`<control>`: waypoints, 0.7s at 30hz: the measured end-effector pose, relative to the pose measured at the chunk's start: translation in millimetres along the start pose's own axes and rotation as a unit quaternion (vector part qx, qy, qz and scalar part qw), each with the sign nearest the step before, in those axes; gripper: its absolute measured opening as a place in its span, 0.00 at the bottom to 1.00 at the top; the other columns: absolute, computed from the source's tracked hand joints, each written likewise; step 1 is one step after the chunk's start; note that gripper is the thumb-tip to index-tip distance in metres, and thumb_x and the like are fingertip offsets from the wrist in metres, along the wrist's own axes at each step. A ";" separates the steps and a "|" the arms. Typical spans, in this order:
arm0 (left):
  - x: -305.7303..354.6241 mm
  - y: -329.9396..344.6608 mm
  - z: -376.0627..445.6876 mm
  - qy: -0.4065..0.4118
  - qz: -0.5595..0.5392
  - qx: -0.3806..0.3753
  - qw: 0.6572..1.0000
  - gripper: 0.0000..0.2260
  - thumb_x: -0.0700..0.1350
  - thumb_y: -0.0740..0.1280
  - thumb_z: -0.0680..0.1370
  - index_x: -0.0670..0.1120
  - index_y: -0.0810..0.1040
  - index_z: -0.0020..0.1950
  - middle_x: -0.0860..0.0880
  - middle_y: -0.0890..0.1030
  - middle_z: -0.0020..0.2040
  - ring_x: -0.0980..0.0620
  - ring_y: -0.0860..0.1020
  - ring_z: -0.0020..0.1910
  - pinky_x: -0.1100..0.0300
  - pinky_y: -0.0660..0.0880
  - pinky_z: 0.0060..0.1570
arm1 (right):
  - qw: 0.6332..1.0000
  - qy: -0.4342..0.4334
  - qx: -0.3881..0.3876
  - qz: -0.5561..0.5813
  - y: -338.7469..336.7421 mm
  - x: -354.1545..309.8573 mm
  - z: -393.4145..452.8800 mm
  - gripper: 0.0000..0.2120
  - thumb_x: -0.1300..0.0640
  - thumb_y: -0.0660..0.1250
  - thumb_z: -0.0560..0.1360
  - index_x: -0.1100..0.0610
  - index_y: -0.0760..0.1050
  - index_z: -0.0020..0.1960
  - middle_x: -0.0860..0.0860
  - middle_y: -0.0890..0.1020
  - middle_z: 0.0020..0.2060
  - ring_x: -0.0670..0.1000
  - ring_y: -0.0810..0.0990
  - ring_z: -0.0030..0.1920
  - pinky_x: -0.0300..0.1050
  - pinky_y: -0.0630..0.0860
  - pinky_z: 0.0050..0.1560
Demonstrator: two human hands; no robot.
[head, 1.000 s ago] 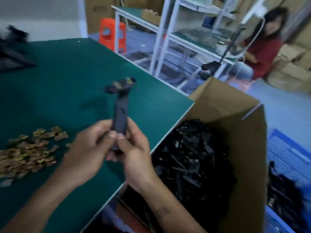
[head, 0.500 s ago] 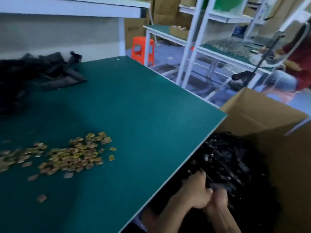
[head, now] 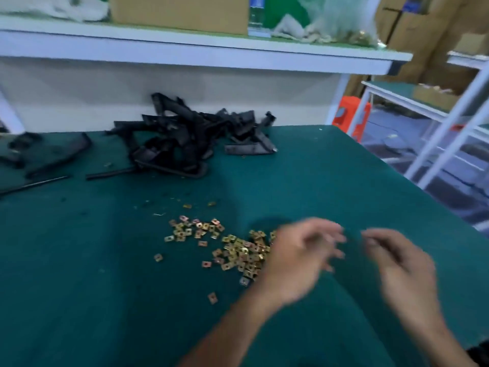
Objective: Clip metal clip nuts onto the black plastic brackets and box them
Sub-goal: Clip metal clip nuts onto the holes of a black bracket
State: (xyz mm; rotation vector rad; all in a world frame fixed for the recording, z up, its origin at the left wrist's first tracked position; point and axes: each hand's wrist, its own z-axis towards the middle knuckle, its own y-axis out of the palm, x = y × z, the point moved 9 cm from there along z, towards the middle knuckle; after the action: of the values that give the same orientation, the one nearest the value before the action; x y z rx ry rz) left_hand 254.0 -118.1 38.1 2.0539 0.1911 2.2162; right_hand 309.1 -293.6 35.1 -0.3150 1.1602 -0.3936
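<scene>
Head view, two blurred hands (head: 352,258), one clip-nut pile (head: 238,250)

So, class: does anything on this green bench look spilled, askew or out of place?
Mostly ordinary working mess. The clip nuts lie loose, with strays apart from the heap. The black brackets sit in a tangled pile, and thin black strips lie askew at the left.

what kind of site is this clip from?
Likely a small factory assembly bench: loose metal clip nuts and a heap of black plastic brackets on a green work table, with cardboard boxes shelved above.
</scene>
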 end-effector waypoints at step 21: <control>-17.3 -233.4 -28.0 0.089 -0.017 0.421 0.902 0.11 0.42 0.62 0.76 0.51 0.79 0.36 0.52 0.70 0.27 0.51 0.63 0.27 0.58 0.60 0.29 | 0.869 -0.111 -0.451 -0.172 436.0 -163.3 63.0 0.14 0.68 0.59 0.77 0.71 0.75 0.60 0.61 0.67 0.74 0.63 0.78 0.62 0.51 0.76 0.51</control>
State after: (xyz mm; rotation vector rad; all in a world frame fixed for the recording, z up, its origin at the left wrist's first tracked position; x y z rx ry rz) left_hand 226.9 108.5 -20.5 2.1028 1.4099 2.5588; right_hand 371.1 170.9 1.9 -1.3675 0.9931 -0.0846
